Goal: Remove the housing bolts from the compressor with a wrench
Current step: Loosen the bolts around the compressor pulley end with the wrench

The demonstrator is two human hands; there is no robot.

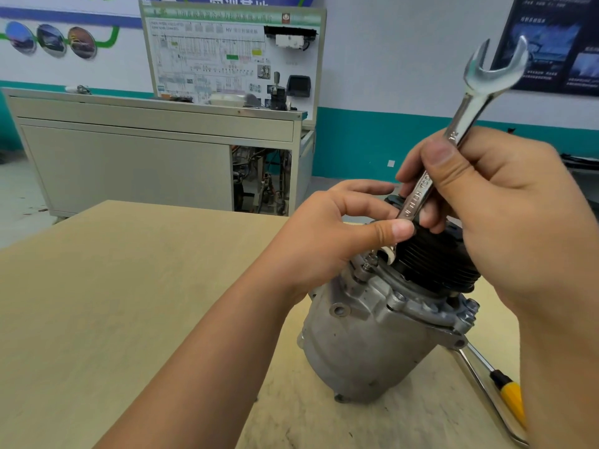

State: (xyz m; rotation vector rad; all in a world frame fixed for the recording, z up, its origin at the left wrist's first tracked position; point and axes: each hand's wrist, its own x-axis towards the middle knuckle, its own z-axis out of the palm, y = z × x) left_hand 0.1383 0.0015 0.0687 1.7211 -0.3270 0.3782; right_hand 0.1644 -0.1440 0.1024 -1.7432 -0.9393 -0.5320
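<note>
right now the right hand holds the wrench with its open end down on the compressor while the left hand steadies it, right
Not quite: in the head view the wrench has its open end pointing up and its other end down on the compressor. The right hand does hold the wrench, and the left hand steadies the compressor.

The wrench [466,124] was of polished metal, bright and glossy, with letters stamped on its shaft. The compressor [363,345] had a body of cast grey metal, matt and slightly rough, and its pulley [434,260] was black, ribbed and dull. The table [129,303] looked like pale wood, smooth and matt. The screwdriver [513,400] had a glossy yellow plastic handle.
</note>
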